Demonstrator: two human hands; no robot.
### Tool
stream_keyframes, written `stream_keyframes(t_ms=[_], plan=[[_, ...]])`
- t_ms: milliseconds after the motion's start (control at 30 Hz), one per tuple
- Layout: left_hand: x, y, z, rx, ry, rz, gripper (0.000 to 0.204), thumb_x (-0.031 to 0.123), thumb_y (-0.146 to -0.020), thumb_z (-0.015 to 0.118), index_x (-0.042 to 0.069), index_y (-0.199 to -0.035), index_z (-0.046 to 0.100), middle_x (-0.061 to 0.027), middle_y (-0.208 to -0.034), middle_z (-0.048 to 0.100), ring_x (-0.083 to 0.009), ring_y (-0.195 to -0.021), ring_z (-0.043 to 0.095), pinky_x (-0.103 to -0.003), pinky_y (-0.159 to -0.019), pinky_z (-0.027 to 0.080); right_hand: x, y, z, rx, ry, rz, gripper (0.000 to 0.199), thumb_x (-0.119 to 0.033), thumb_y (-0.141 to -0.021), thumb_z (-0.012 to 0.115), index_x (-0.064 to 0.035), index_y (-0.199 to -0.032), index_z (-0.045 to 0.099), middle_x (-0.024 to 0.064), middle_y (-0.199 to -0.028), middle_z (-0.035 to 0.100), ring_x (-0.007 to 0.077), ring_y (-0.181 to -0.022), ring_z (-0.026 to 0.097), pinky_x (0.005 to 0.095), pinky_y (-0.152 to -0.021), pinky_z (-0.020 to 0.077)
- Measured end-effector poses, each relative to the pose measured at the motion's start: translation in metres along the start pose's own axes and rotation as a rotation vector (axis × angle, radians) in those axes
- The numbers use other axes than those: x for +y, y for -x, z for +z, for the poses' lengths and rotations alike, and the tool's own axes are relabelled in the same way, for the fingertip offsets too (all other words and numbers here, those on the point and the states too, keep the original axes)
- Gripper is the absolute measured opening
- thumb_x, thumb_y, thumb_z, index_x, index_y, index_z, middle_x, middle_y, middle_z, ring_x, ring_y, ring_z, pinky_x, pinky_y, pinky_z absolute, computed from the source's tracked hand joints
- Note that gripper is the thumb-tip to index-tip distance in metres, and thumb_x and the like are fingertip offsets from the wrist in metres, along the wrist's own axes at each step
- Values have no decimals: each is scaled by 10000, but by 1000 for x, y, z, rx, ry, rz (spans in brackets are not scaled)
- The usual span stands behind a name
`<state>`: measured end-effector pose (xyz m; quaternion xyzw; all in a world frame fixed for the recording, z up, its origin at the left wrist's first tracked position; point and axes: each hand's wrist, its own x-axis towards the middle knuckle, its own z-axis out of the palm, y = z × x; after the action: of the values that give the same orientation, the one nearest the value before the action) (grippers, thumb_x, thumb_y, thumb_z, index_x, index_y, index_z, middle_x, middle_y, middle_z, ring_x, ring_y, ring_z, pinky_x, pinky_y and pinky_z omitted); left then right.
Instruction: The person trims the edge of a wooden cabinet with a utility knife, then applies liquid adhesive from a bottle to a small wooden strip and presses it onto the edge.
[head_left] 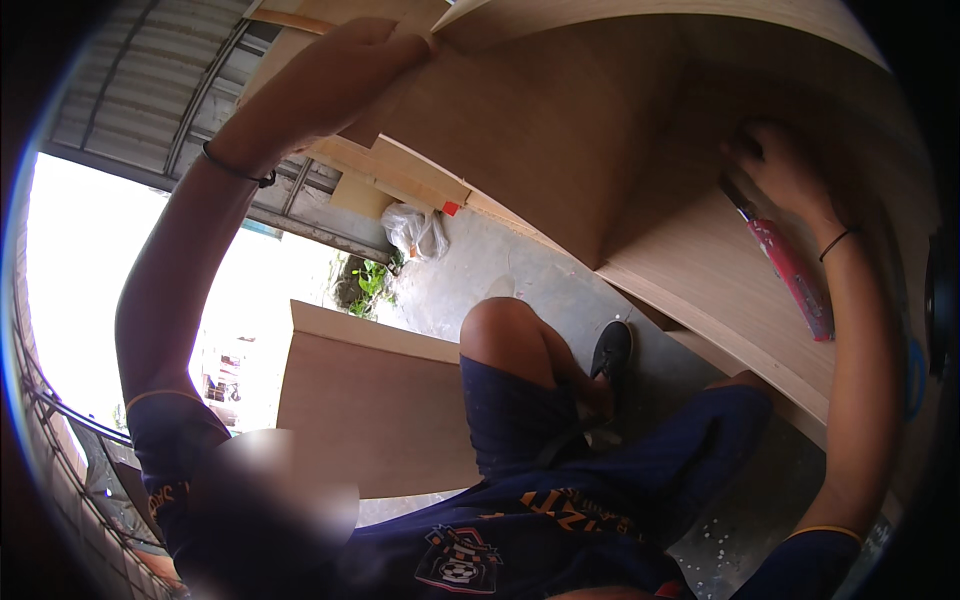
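Observation:
A large light-brown wooden cabinet carcass [540, 120] fills the upper right, its panels meeting at an inner corner. My left hand [370, 70] is raised at the upper left, closed, its knuckles by the end of the cabinet's top edge; whatever its fingers hold is hidden. My right hand [782, 170] is inside the cabinet, close to the panel surface, with its fingers curled and the fingertips in shadow. Beside its wrist lies a tool with a worn red handle [790, 275] and a dark metal end, which reaches toward the fingers. The tool's exact kind is unclear.
A separate wooden panel or box [375, 400] stands left of my bent knee [505, 335]. On the concrete floor [470, 265] lie a clear plastic bag [415, 232] and small white bits. More boards [390, 175] lean behind, near a corrugated metal wall [130, 80] and a bright opening.

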<state>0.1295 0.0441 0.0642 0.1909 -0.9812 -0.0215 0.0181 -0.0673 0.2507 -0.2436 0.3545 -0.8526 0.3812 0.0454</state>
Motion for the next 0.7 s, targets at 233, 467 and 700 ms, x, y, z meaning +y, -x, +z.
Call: stream_keyframes(t_ms=[233, 467, 700], plan=[[-10, -8, -2, 10, -124, 48, 391, 405, -938, 553, 23, -986, 625, -36, -766, 582, -87, -653, 573, -246, -579, 467, 1, 1, 3, 18, -35, -18, 448, -409, -897, 622, 32, -975, 640, 243, -962, 650, 405, -914, 626, 443, -823, 494], [-8, -1, -1, -47, -181, -53, 322, 341, -956, 529, 36, -1010, 618, -54, -842, 587, -100, -751, 590, -260, -676, 487, -5, 1, 17, 63, -34, -45, 430, -396, -900, 620, 28, -967, 650, 242, -949, 654, 402, -902, 630, 445, -816, 499], [-52, -26, -14, 206, -838, 892, 282, 252, -980, 471, 27, -1065, 619, -78, -892, 617, -151, -885, 605, -305, -825, 475, -7, 2, 11, 20, -48, -11, 428, -393, -898, 622, 28, -968, 650, 242, -952, 652, 397, -906, 631, 443, -819, 498]])
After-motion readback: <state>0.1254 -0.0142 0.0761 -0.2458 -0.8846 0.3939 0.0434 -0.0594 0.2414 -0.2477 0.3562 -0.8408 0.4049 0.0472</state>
